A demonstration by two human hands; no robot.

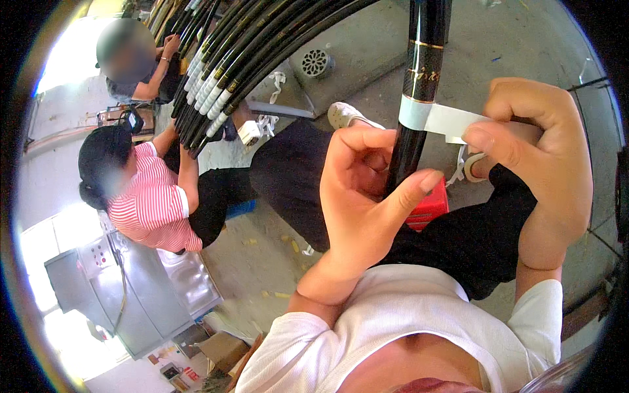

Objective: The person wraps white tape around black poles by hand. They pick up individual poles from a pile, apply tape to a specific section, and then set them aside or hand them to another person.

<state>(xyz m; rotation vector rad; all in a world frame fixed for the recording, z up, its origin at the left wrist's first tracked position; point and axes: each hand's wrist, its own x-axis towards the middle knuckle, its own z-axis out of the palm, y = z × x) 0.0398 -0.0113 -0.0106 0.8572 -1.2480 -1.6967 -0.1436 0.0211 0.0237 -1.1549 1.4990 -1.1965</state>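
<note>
Gripping black rod (419, 78), left hand (367, 196), tape (445, 120) right

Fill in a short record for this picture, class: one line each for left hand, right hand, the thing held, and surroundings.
Left hand: left hand grips the glossy black rod below its white band.
Right hand: right hand pinches the white paper tape strip stretched from the rod.
Thing held: rod upright, tape partly wrapped around it.
Surroundings: bundle of similar black rods at upper left; person in red striped shirt; red crate.
</note>
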